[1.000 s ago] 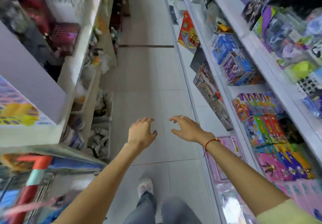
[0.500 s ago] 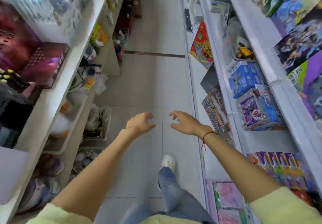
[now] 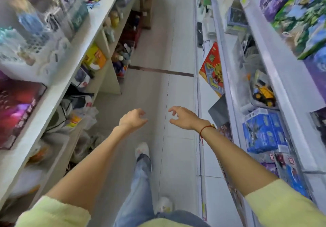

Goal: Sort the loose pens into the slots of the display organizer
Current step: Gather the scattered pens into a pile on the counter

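Left hand: my left hand [image 3: 133, 119] was held out over the aisle floor [image 3: 176, 50], fingers loosely curled, with nothing in it.
Right hand: my right hand [image 3: 183, 118] hung level with it and a little apart, fingers hooked but relaxed, also holding nothing; a red string bracelet [image 3: 202, 129] sat on that wrist.
Pens: I could see no loose pens anywhere in view, so I could not say where they lay.
Organizer: no display organizer showed either; the left shelves [image 3: 58, 89] were too blurred to pick anything out.
Surroundings: the right shelves [image 3: 285, 89] carried boxed toys, among them a blue box [image 3: 262, 131] and a yellow toy truck [image 3: 264, 94].
Stance: one shoe [image 3: 142, 150] was forward on the tiles, which read to me as walking.
Progress: I judged the sorting not begun as far as this view showed; finding the pens and the organizer, then filling every slot, was all left.
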`<act>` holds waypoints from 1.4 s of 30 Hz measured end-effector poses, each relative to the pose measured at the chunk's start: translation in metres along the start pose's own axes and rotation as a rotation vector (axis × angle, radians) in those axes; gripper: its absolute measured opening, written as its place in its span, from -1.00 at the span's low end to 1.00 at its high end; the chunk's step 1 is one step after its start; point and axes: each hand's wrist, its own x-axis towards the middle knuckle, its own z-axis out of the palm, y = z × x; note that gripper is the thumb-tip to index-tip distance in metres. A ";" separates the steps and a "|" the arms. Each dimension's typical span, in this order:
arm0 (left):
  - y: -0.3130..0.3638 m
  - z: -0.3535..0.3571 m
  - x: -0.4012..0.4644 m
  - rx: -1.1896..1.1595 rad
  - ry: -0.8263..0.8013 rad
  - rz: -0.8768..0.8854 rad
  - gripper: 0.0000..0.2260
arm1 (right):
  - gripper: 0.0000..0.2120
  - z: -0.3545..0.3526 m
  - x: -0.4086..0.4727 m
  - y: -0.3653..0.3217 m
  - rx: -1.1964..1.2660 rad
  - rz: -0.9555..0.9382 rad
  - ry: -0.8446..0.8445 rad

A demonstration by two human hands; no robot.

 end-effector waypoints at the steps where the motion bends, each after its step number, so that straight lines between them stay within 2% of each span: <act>1: 0.003 -0.009 0.022 -0.004 -0.002 0.001 -0.63 | -0.54 -0.011 0.019 0.000 -0.004 -0.001 0.003; 10: 0.034 -0.123 0.209 -0.009 0.008 0.056 -0.63 | -0.55 -0.126 0.190 -0.016 0.027 0.008 0.073; 17: 0.071 -0.182 0.338 -0.001 0.014 0.090 -0.61 | -0.56 -0.194 0.307 0.006 0.056 0.030 0.026; 24: 0.109 -0.227 0.472 -0.032 0.038 0.028 -0.63 | -0.57 -0.290 0.445 0.039 0.017 -0.012 -0.027; 30: 0.136 -0.262 0.553 -0.068 0.064 -0.037 -0.67 | -0.59 -0.368 0.540 0.051 -0.058 -0.083 -0.063; 37: 0.137 -0.297 0.639 -0.111 0.061 -0.102 -0.57 | -0.58 -0.416 0.643 0.051 -0.099 -0.124 -0.115; 42: 0.129 -0.342 0.720 -0.035 0.064 -0.094 -0.59 | -0.58 -0.453 0.729 0.037 -0.127 -0.143 -0.145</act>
